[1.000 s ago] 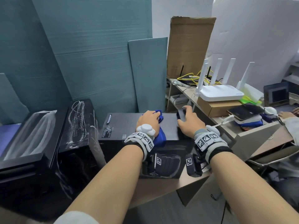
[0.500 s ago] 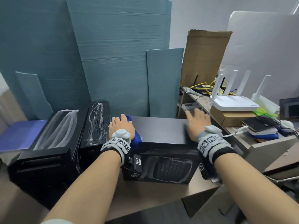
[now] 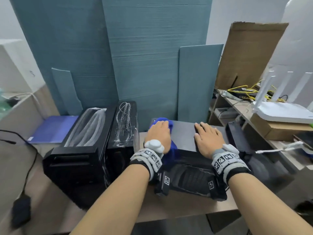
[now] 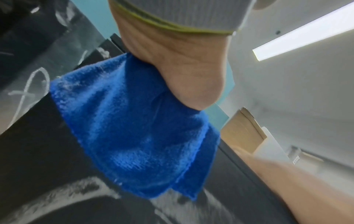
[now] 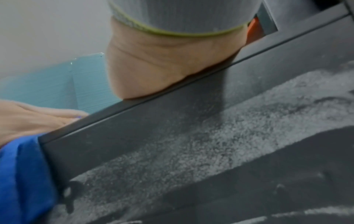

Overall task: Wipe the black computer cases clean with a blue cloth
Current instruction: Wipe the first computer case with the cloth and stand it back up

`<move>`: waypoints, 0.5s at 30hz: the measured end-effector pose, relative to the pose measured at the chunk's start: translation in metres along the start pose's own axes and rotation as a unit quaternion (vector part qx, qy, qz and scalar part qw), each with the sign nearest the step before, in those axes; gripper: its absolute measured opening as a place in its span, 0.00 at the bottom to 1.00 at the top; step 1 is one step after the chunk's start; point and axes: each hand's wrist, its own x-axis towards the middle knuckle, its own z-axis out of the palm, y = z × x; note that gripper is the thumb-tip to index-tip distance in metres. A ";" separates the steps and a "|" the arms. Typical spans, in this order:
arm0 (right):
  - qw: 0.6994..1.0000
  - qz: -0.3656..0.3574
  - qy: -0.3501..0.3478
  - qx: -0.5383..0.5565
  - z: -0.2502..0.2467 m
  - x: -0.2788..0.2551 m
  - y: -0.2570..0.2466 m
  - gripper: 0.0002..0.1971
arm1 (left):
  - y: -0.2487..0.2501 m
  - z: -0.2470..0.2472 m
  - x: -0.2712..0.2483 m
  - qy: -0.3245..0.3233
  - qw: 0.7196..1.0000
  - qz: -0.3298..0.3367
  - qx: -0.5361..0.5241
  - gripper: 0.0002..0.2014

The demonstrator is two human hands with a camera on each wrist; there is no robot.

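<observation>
L hand flat on blue cloth, pressing it at left edge of lying black case w/ fingers straight; it has swept left across lid. R hand spread, bracing lid. Dusty front unwiped, two cases left

Both bare forearms end in grey-and-black wrist straps bearing square black-and-white markers, each topped by a white knob.

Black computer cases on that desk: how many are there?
3. One lies flat under both hands, the blue cloth pressed on it. A second stands just left of it. A third stands further left. Others may be out of view.
</observation>
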 end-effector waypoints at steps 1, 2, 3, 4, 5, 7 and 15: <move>1.000 0.004 -0.005 0.001 -0.001 -0.002 0.000 0.28 | -0.006 -0.001 0.003 0.015 1.000 -0.025 0.002 0.08; 1.000 0.006 -0.007 0.004 -0.002 -0.004 0.002 0.28 | -0.008 -0.002 0.005 0.024 0.998 -0.050 0.003 0.10; 1.000 0.004 -0.008 0.007 -0.002 -0.005 -0.001 0.28 | -0.011 0.000 0.004 0.033 0.996 -0.081 0.005 0.11; 1.000 0.003 -0.006 0.008 -0.002 -0.007 -0.001 0.27 | -0.008 0.002 0.004 0.044 0.993 -0.109 0.005 0.12; 1.000 0.006 -0.004 0.009 -0.004 -0.008 0.000 0.27 | 0.000 0.004 0.004 0.054 0.988 -0.143 0.013 0.11; 1.000 -0.001 0.003 0.009 -0.005 -0.007 -0.004 0.26 | 0.011 0.000 0.001 0.057 0.974 -0.213 0.057 0.12; 1.000 -0.007 0.011 -0.011 -0.004 -0.010 -0.009 0.25 | 0.003 -0.005 0.000 0.016 0.989 -0.123 0.079 0.14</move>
